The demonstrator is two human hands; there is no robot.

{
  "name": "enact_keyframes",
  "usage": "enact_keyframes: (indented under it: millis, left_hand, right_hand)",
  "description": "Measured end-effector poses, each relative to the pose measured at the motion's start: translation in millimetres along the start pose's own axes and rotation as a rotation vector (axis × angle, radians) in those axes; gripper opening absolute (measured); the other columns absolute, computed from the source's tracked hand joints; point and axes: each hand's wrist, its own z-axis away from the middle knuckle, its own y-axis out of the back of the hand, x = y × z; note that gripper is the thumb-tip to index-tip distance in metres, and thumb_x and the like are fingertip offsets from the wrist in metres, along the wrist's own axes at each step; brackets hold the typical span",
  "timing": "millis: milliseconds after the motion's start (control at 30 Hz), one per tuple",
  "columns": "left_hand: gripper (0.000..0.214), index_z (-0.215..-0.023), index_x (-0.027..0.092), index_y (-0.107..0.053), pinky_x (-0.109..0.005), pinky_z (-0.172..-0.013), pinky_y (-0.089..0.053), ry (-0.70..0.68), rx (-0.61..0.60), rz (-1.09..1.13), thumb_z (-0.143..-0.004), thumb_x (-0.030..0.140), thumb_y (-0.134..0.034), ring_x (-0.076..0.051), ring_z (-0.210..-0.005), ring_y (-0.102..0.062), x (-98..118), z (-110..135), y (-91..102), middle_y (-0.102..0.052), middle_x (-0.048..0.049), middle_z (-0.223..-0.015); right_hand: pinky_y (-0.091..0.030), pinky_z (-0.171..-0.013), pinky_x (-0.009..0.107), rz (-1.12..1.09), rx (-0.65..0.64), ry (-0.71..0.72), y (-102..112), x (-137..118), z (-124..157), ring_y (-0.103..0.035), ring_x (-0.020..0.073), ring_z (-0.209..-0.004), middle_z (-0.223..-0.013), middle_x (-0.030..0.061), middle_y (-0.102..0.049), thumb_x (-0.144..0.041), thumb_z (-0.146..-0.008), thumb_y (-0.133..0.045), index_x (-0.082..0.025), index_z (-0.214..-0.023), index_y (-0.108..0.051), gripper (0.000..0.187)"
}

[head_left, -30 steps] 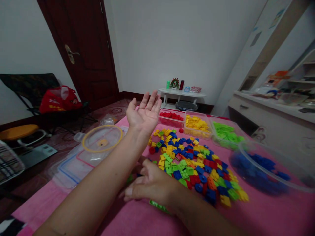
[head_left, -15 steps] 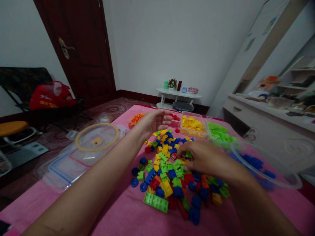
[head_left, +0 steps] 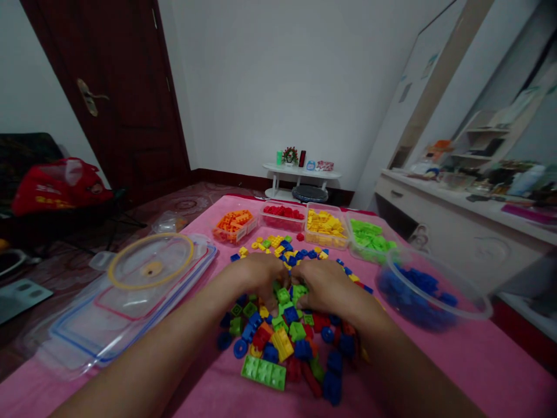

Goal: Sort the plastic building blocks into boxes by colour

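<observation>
A loose heap of toy building bricks (head_left: pixel 282 343) in green, blue, yellow, red and orange lies on a pink cloth. Into its middle reach both hands, side by side and almost touching. My left hand (head_left: pixel 261 280) has curled fingers among the bricks; its fingertips are partly hidden, and I cannot make out what is in them. Between the thumb and fingers of my right hand (head_left: pixel 324 284) shows a green toy brick (head_left: pixel 299 292). A long green brick (head_left: pixel 263 372) lies at the near edge of the heap.
Beyond the heap stand clear boxes of orange bricks (head_left: pixel 235 223), red bricks (head_left: pixel 282 212), yellow bricks (head_left: pixel 325 225) and green bricks (head_left: pixel 372 235). A round tub (head_left: pixel 472 305) at right holds blue bricks. Clear lids (head_left: pixel 130 302) are stacked at left on the pink cloth (head_left: pixel 491 371).
My left hand has come down from near the red box into the heap. My right hand has shifted left towards it. The view has turned slightly right.
</observation>
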Motion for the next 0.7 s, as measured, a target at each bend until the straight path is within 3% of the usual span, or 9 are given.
enact_keyframes:
  millis: [133,267,400,500,600,700]
  left_hand:
    - [0.045,-0.089,0.025,-0.071,-0.025,-0.057,-0.041,0.035,-0.005,-0.064,-0.047,0.040,-0.079,-0.020,-0.071,-0.061,0.4,-5.0,-4.5,-0.070,-0.0034,-0.082]
    - [0.025,-0.077,0.021,-0.072,-0.022,-0.052,-0.038,0.044,0.002,0.041,-0.054,0.029,-0.076,-0.015,-0.058,-0.058,-0.8,-5.0,-3.1,-0.068,-0.0007,-0.068]
    - [0.020,-0.073,0.019,-0.072,-0.020,-0.047,-0.036,0.101,0.056,0.067,-0.053,0.019,-0.071,-0.013,-0.053,-0.055,1.4,-2.2,-1.1,-0.066,-0.0002,-0.063]
    - [0.019,-0.072,0.018,-0.071,-0.019,-0.045,-0.033,0.080,0.121,0.072,-0.054,0.015,-0.065,-0.012,-0.054,-0.054,-0.7,-0.6,-1.3,-0.066,-0.0004,-0.064]
    - [0.017,-0.068,0.016,-0.068,-0.019,-0.044,-0.032,0.048,0.128,0.126,-0.052,0.013,-0.061,-0.011,-0.053,-0.053,-9.2,0.5,0.1,-0.065,0.0004,-0.062]
    - [0.014,-0.066,0.016,-0.065,-0.018,-0.045,-0.033,0.027,0.162,0.230,-0.054,0.014,-0.058,-0.009,-0.051,-0.051,-19.8,5.7,8.4,-0.061,0.0024,-0.058]
  right_hand:
    - [-0.036,-0.058,0.026,-0.019,0.018,-0.054,-7.4,7.1,-7.0,-0.062,0.0230,-0.080,-0.085,0.0021,-0.069,-0.040,-0.053,-0.077,-0.027,-0.082,-0.067,0.034]
    - [-0.034,-0.057,0.025,-0.097,0.062,-0.086,-10.9,17.0,-9.9,-0.061,0.0214,-0.078,-0.082,0.0010,-0.068,-0.046,-0.051,-0.078,-0.026,-0.078,-0.066,0.036]
    - [-0.038,-0.061,0.027,-0.297,0.218,-0.119,-17.4,27.7,-13.8,-0.061,0.0212,-0.079,-0.083,0.0017,-0.068,-0.042,-0.059,-0.074,-0.023,-0.080,-0.065,0.030]
    - [-0.041,-0.059,0.025,-0.637,0.337,-0.083,-24.2,29.3,-20.3,-0.062,0.0165,-0.071,-0.084,0.0026,-0.066,-0.034,-0.070,-0.064,-0.020,-0.088,-0.063,0.024]
    - [-0.039,-0.043,0.020,-1.102,0.285,-0.083,-27.2,25.6,-25.6,-0.057,0.0092,-0.046,-0.081,0.0007,-0.064,-0.030,-0.074,-0.057,-0.019,-0.104,-0.055,0.032]
    - [-0.038,-0.038,0.017,-1.454,0.278,-0.131,-24.1,21.7,-26.2,-0.054,0.0061,-0.040,-0.082,-0.0008,-0.064,-0.027,-0.071,-0.060,-0.020,-0.104,-0.053,0.034]
